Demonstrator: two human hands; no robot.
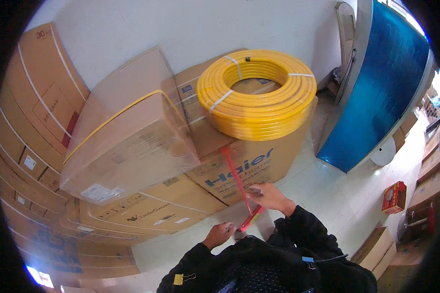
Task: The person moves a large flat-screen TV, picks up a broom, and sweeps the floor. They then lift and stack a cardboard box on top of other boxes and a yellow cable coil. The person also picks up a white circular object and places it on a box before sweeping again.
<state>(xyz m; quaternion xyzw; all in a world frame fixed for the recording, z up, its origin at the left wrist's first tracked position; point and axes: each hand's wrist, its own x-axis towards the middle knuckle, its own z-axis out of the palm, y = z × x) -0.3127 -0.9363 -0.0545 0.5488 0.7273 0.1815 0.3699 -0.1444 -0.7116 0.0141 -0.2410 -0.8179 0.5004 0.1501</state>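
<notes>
A thin red plastic strip [235, 175] runs down across the front of a Haier cardboard carton [278, 161]. It reaches a red bundle [252, 218] with a yellow-green edge, low in front of my body. My right hand [269, 197] has its fingertips bent against the strip, seemingly pinching it. To the left, my left hand [219, 234] is curled close to the bundle's lower end; whether it grips anything there is unclear. On top of the carton lies a large coil of yellow hose [256, 121], tied with white bands.
A plastic-wrapped carton [132, 146] with a yellow strap leans left of the coil. Under it is a LittleSwan carton [150, 216]. More strapped cartons [51, 84] line the left. A blue-faced panel [385, 84] stands right; a small red box [394, 197] sits on the tiled floor.
</notes>
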